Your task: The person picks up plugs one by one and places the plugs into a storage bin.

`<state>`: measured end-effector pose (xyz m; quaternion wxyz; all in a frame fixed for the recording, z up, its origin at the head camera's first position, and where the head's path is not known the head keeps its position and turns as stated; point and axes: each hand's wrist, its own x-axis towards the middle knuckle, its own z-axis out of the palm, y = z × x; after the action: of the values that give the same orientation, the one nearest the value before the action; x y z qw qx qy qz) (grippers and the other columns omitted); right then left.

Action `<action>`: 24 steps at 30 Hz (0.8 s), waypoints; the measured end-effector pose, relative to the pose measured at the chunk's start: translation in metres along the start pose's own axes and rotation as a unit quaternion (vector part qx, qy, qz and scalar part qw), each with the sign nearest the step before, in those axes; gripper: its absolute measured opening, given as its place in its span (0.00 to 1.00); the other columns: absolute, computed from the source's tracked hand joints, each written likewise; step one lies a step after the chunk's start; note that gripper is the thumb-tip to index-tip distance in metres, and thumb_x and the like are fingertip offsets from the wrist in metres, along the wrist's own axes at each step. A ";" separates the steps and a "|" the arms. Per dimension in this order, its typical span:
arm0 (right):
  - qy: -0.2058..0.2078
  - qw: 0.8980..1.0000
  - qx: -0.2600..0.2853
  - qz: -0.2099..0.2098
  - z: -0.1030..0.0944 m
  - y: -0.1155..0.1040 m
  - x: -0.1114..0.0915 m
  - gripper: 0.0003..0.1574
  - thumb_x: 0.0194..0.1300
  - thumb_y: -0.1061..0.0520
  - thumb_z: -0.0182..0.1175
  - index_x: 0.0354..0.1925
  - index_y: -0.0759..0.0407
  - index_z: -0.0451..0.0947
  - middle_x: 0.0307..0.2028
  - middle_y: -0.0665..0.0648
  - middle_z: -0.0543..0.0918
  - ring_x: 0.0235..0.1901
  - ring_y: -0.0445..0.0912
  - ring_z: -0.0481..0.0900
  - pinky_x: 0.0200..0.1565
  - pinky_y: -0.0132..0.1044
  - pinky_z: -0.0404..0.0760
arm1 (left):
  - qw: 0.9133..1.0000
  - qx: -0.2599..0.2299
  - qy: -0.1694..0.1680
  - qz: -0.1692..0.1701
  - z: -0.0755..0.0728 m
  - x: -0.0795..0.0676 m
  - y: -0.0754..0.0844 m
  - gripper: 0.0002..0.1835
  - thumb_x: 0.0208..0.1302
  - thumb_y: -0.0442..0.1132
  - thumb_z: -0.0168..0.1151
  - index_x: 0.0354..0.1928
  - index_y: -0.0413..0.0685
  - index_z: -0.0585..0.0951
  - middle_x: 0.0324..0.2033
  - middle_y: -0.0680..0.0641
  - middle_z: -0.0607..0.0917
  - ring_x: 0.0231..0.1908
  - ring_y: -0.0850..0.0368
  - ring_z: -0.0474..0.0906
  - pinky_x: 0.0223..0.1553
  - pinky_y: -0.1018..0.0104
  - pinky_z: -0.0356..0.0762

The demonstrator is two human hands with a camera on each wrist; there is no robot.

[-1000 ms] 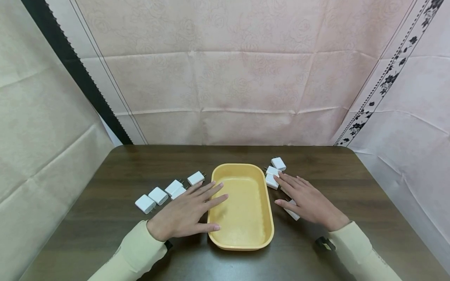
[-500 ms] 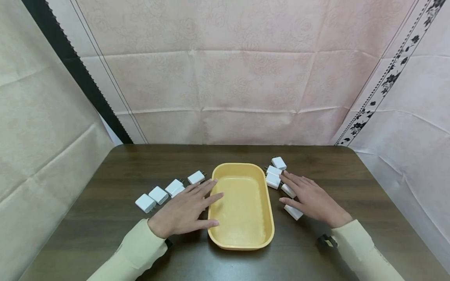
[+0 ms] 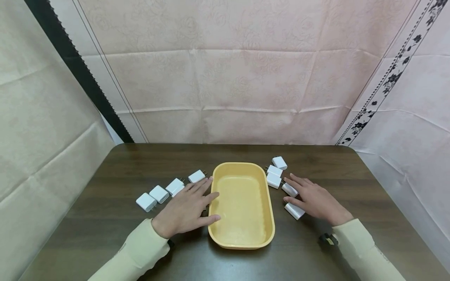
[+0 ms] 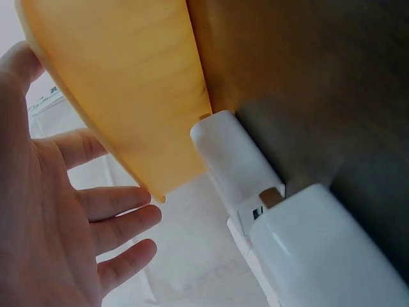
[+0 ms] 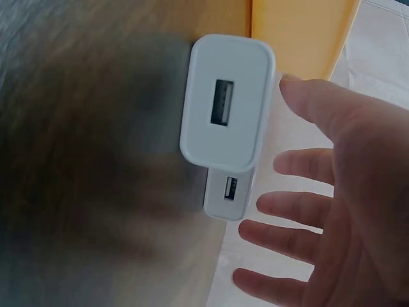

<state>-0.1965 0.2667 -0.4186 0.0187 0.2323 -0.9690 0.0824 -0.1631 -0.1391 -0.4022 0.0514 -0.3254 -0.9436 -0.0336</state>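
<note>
Hunting for print, and finding no readable word, brand or number in any view. Over to the white chargers [image 3: 146,202]: plain faces, dark slots [image 5: 222,102] from the right wrist, one dark patch [image 4: 257,212] from the left, too small to read. Across the yellow tray [image 3: 242,218], nothing legible. Up the floral border [image 3: 392,78]: just blossoms and dots.

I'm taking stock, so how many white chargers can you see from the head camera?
9 at least: four white chargers in a slanting line left of the yellow tray, five chargers to its right. The left hand may hide more.
</note>
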 end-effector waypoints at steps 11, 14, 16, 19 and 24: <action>-0.001 1.000 -0.019 0.018 0.003 0.004 0.003 0.36 0.73 0.41 0.57 0.69 0.60 0.72 0.63 0.68 0.78 0.64 0.67 0.74 0.59 0.64 0.75 | 0.999 0.030 0.041 -0.007 0.007 0.002 0.003 0.32 0.71 0.67 0.48 0.61 0.53 0.80 0.67 0.41 0.77 0.67 0.44 0.74 0.66 0.45 0.72; 0.015 0.999 -0.029 0.015 0.005 0.004 0.005 0.33 0.71 0.43 0.60 0.66 0.61 0.75 0.56 0.66 0.83 0.57 0.63 0.80 0.54 0.61 0.80 | 0.997 0.037 0.067 0.006 0.011 0.003 0.003 0.29 0.71 0.65 0.50 0.57 0.52 0.81 0.58 0.45 0.83 0.60 0.47 0.78 0.61 0.49 0.75; 0.023 0.999 -0.030 0.021 0.005 0.004 0.006 0.31 0.70 0.45 0.62 0.64 0.61 0.76 0.53 0.65 0.84 0.53 0.61 0.82 0.50 0.59 0.82 | 0.996 0.036 0.082 0.011 0.013 0.004 0.003 0.26 0.71 0.63 0.51 0.54 0.51 0.82 0.52 0.47 0.85 0.55 0.49 0.80 0.58 0.51 0.77; 0.037 0.999 -0.020 0.025 0.006 0.005 0.009 0.28 0.68 0.48 0.65 0.60 0.61 0.79 0.50 0.65 0.86 0.47 0.58 0.85 0.45 0.57 0.84 | 0.995 0.023 0.092 0.007 0.014 0.006 0.004 0.21 0.71 0.57 0.54 0.51 0.51 0.83 0.47 0.48 0.85 0.50 0.51 0.79 0.55 0.54 0.78; 0.047 0.999 0.002 0.018 0.007 0.008 0.015 0.25 0.64 0.53 0.69 0.57 0.61 0.80 0.47 0.63 0.87 0.41 0.53 0.86 0.42 0.53 0.85 | 0.995 -0.001 0.101 -0.004 0.017 0.007 0.006 0.14 0.68 0.47 0.55 0.47 0.49 0.83 0.41 0.50 0.84 0.45 0.53 0.78 0.50 0.56 0.78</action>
<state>-0.2132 0.2659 -0.4256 0.0626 0.2105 -0.9709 0.0954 -0.1663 -0.1285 -0.4179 0.1462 -0.3170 -0.9346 -0.0679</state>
